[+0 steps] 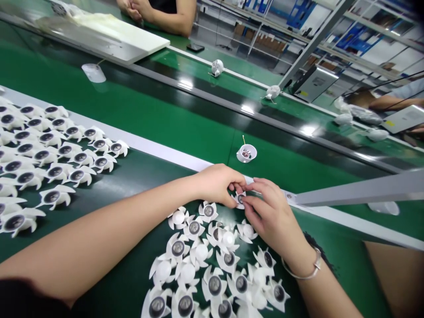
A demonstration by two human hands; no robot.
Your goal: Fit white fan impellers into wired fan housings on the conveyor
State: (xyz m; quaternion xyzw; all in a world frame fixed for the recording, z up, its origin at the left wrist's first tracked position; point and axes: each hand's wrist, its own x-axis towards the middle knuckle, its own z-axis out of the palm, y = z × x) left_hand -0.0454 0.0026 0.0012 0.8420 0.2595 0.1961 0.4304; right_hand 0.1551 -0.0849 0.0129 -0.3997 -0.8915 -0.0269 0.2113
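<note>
Close to the white rail, my left hand [220, 183] and my right hand [270, 210] meet around one small white fan impeller [240, 198] with a dark hub. The fingers of both hands are closed on its blades, and part of it is hidden behind them. Below my hands lies a loose pile of similar white impellers [214, 285], some hub side up and some showing a smooth white cap. Just beyond, a round white housing [247, 153] with a thin yellow wire sits on the green belt.
Rows of impellers [53, 172] cover the left of the table. A grey metal bar [357, 187] crosses at the right. White motor units [217, 67] stand on the far line, near a phone [195, 47] and a white board [132, 42]. Another person's hands [139, 9] rest at the back.
</note>
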